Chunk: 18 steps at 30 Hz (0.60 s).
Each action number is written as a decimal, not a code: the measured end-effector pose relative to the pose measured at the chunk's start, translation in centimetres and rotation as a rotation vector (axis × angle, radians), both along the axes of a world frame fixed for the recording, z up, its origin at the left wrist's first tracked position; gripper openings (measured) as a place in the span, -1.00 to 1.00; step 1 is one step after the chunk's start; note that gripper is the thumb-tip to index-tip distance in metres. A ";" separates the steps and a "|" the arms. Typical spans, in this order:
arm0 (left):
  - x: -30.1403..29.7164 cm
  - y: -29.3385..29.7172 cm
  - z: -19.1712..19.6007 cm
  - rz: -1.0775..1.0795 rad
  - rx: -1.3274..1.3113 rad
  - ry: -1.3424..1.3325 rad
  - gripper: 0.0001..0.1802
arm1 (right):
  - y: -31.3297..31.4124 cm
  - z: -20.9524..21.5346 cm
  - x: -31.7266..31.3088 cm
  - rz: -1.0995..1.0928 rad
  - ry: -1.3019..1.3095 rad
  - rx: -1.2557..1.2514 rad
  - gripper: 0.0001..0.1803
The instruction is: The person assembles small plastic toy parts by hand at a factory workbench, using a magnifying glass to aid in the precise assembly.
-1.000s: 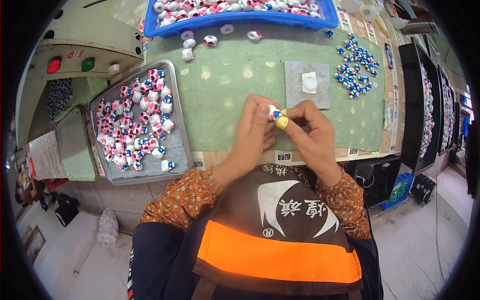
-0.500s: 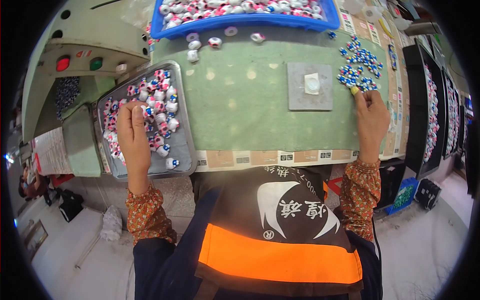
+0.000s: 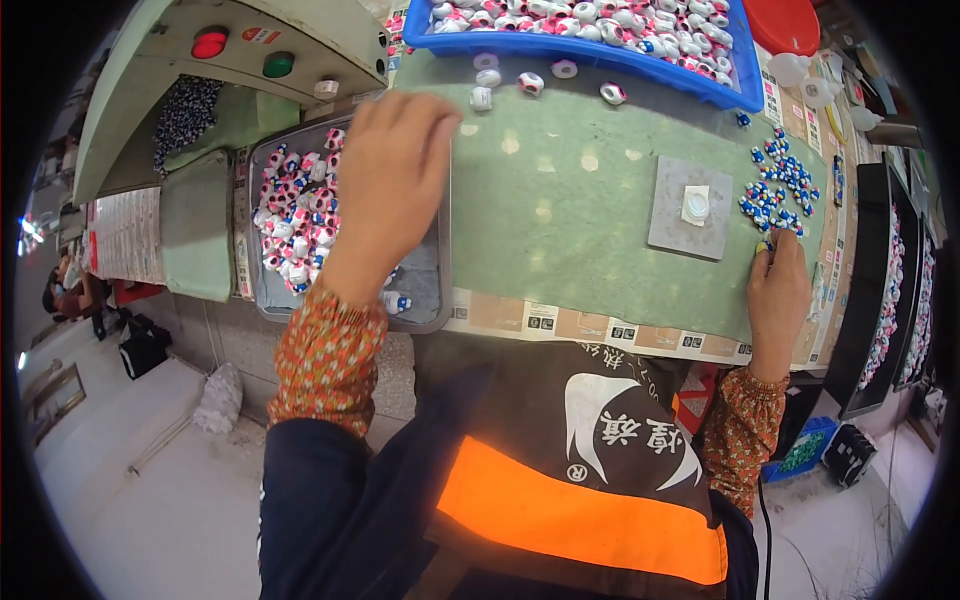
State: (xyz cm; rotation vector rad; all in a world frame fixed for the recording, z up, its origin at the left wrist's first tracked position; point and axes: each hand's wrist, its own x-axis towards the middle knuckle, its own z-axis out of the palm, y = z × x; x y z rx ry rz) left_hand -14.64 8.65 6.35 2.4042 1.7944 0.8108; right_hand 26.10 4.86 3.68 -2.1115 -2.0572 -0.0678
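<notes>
My left hand is raised over the right side of a grey metal tray, its fingers loosely bent and no piece visible in them. Pink-and-white figurines, some with blue parts, fill much of that tray. My right hand rests by the near edge of a pile of small blue pieces. Its thumb and finger, one with a yellow finger cot, are pinched on what looks like a small blue piece. Left of this hand lies a flat grey plate with a pale round pad on it.
A blue bin of white-and-pink pieces stands at the back, several loose white pieces before it. A machine with red and green buttons is at left. Black trays stand at right. Green cloth covers the table.
My left hand has moved up and right from above the figurines toward the loose white pieces. The right hand stays by the blue pile, still pinching. The whole view has shifted.
</notes>
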 end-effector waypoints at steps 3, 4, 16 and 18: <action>2.0 3.4 -0.7 -0.026 0.040 0.127 -0.86 | 0.1 0.0 -0.1 0.050 -0.039 0.001 -0.72; 2.6 4.6 -1.5 -0.033 0.042 0.123 -0.86 | 0.0 0.1 0.0 0.055 -0.054 -0.022 -0.71; 4.8 5.1 -3.9 -0.105 0.029 0.105 -0.74 | 0.5 1.0 -0.1 -0.038 0.225 -0.089 -0.77; 5.1 3.9 -2.5 -0.067 -0.282 -0.233 -0.76 | 0.3 1.6 -0.9 -0.105 0.424 -0.154 -0.79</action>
